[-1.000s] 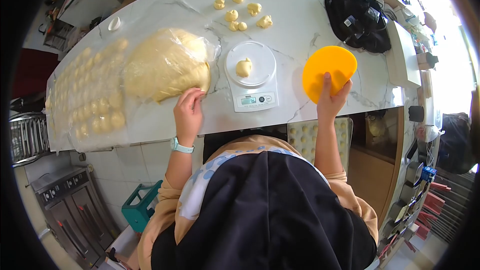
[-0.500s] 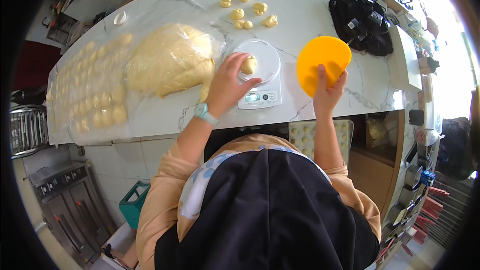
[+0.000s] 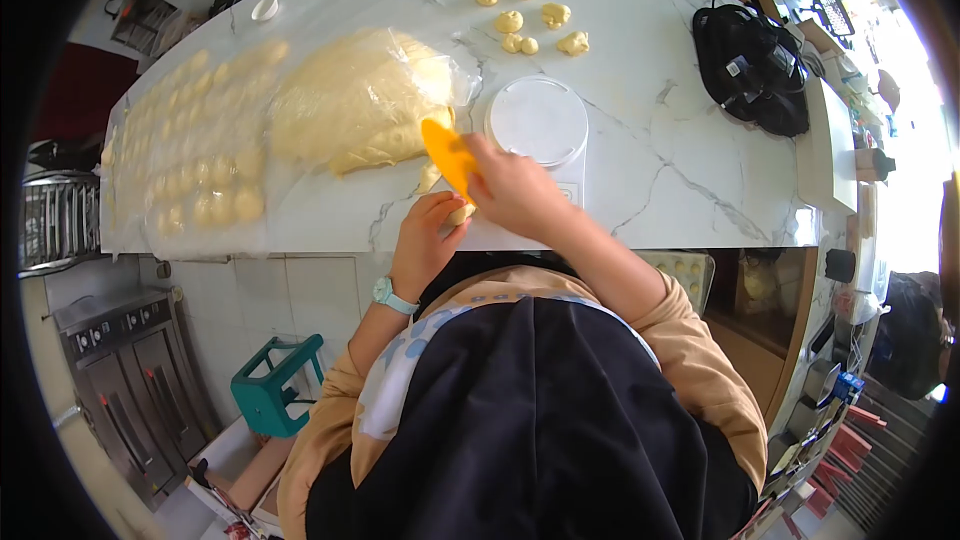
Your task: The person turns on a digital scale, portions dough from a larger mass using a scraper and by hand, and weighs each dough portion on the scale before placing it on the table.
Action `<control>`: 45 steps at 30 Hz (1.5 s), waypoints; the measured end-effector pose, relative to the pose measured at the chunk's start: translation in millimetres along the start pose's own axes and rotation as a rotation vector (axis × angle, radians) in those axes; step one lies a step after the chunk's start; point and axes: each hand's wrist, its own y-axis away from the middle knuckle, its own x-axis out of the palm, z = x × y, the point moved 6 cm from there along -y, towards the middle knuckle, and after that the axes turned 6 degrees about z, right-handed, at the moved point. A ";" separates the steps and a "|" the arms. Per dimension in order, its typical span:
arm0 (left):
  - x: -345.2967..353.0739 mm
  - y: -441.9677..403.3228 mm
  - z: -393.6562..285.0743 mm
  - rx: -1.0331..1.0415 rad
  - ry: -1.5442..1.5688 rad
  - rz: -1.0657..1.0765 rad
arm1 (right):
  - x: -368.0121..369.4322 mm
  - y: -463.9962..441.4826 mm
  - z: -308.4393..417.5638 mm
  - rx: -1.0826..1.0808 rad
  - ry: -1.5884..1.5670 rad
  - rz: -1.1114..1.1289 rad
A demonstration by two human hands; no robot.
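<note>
My left hand point(image 3: 427, 238), with a pale watch on its wrist, pinches a small dough piece point(image 3: 461, 214) near the table's front edge. My right hand point(image 3: 518, 190) grips a yellow scraper point(image 3: 448, 157), tilted on edge just above that piece. A strip of dough point(image 3: 429, 176) lies beside the scraper, at the corner of the big dough mass point(image 3: 360, 105) under clear plastic. The scale's round plate point(image 3: 538, 122) holds nothing; my right forearm partly hides its display.
Several dough lumps point(image 3: 556, 15) lie at the back. Rows of dough balls point(image 3: 205, 170) sit under plastic at the left. A small white cup point(image 3: 265, 8) stands behind them. A black bag point(image 3: 750, 65) is at the right. A green stool point(image 3: 270, 395) stands below.
My left hand has taken the dough piece off the scale and brought it toward the front edge. My right hand has swung the yellow scraper left, beside my left hand.
</note>
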 end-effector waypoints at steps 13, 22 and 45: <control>19.9 -77.3 -3.3 -0.346 1.286 0.000 | -48.6 74.3 -43.9 -0.171 -0.308 -0.949; 4.7 -32.3 -5.2 -0.236 -0.020 0.079 | -87.2 129.9 -112.4 0.087 -0.356 -1.228; -4.2 -77.8 -46.9 0.081 0.005 -0.055 | -94.6 153.4 -128.4 0.116 -0.387 -1.319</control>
